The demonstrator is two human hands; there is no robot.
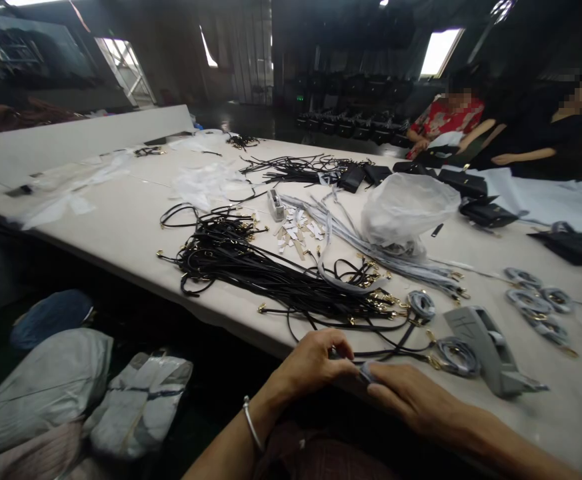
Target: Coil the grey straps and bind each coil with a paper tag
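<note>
My left hand (315,363) and my right hand (405,397) meet at the near edge of the long white table (121,227). Both are closed on a small grey strap coil (363,370) pinched between their fingertips. A silver bangle sits on my left wrist. Just ahead lies a pile of black straps with gold clasps (271,270). Wrapped grey strap coils (458,355) lie to the right of my hands, beside a grey tape dispenser (491,350).
A crumpled clear plastic bag (405,210), grey straps, small paper tags and another tape dispenser (275,205) lie mid-table. Black bags (485,213) lie at the far right near two seated people. Wrapped bundles (45,387) lie on the floor at left.
</note>
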